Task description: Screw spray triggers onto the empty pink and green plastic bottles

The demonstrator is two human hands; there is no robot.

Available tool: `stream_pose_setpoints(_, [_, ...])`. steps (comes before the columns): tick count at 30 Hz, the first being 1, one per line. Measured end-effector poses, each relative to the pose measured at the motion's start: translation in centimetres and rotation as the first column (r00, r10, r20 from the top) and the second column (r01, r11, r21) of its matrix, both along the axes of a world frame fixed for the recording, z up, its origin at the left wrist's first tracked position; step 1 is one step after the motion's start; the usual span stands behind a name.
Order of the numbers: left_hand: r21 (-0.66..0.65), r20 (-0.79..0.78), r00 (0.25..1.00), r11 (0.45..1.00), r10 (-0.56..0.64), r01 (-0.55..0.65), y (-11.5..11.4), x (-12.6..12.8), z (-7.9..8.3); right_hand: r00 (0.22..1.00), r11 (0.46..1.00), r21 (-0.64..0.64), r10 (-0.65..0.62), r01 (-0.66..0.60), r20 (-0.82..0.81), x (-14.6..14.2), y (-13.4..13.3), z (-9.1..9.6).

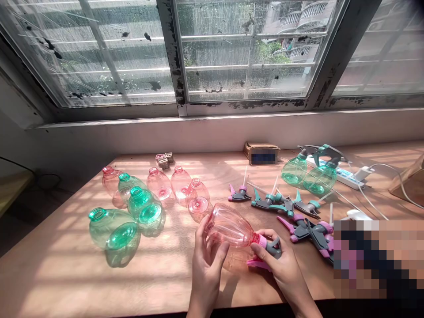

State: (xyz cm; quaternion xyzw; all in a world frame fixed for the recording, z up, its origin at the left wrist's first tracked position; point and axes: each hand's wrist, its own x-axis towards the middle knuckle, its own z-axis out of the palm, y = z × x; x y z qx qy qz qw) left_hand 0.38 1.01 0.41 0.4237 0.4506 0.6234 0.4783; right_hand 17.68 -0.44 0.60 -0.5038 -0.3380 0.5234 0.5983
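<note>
Tilted on its side above the table, a clear pink spray bottle (232, 225) is held between both hands. My left hand (208, 256) wraps round its base end. Fingers of my right hand (273, 254) close on the neck, at the pink collar of a grey and pink trigger sprayer head (272, 248). The sprayer's pink trigger points down toward the wood. Part of the head is hidden by my right fingers. Several loose sprayer heads, some with teal parts (265, 201) and some with pink parts (308, 229), lie to the right of my hands.
On the left stand pink bottles (159, 183) and green bottles (114, 229) without heads. Two green bottles with sprayers (319, 176) stand at back right, beside a white power strip (347, 176) with cables. A small cardboard box (261, 153) sits near the window wall.
</note>
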Motion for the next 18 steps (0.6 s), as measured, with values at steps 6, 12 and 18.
stream_pose_setpoints(6, [-0.077,0.058,0.996,0.995,0.075,-0.070,0.20,0.04,-0.87,0.997,0.997,-0.020,0.073,-0.073,0.001,-0.15,-0.24,0.13])
stream_pose_setpoints(12, [-0.023,0.019,1.000,1.000,0.022,-0.021,0.56,-0.03,-1.01,1.000,0.999,-0.037,0.029,-0.029,-0.011,0.28,-0.14,0.09])
stream_pose_setpoints(18, [-0.057,0.028,0.993,0.991,-0.116,0.118,0.31,-0.09,-0.77,1.000,1.000,-0.005,-0.013,0.013,0.001,0.31,0.02,0.38])
